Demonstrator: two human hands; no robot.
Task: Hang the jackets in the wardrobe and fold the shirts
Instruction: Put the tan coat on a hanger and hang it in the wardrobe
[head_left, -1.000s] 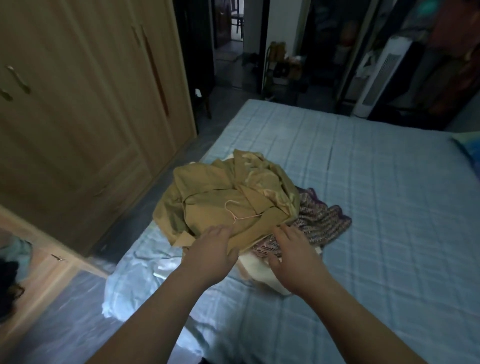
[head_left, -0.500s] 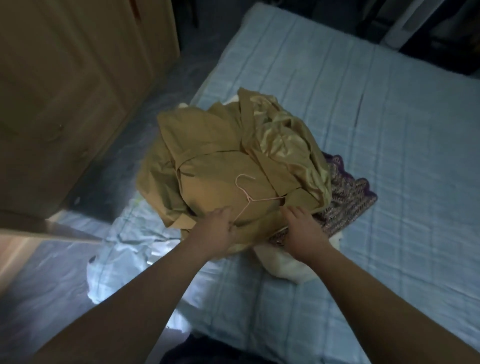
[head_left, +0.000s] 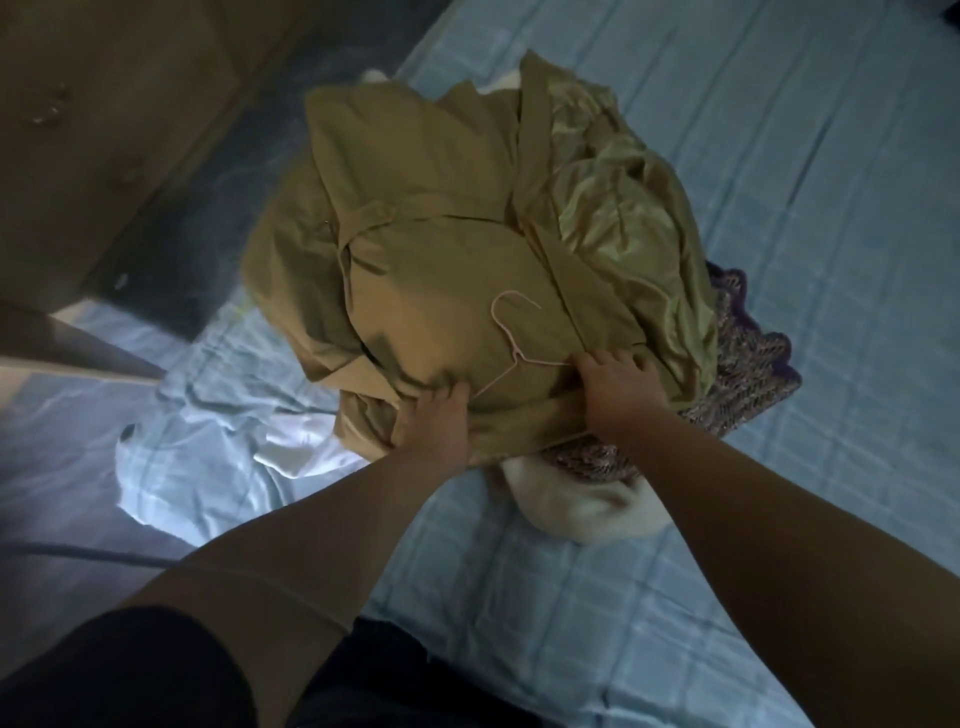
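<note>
A crumpled tan jacket (head_left: 441, 249) with a shiny lining lies on top of a clothes pile on the bed. A thin pink wire hanger (head_left: 511, 343) sticks out of it, its hook pointing away from me. My left hand (head_left: 436, 421) pinches the jacket's near edge at the hanger's left arm. My right hand (head_left: 618, 389) grips the fabric at the hanger's right arm. Under the jacket lie a purple knitted garment (head_left: 748, 384) and a cream garment (head_left: 582, 499).
The bed (head_left: 805, 156) has a light blue checked sheet, rumpled and hanging at its near left corner (head_left: 208, 441). A wooden wardrobe (head_left: 104, 104) stands to the left across a narrow strip of dark floor (head_left: 208, 218).
The view has tipped down and closer to the pile. Both hands moved from resting on the jacket's near edge to closing on the fabric at the hanger's two arms.
</note>
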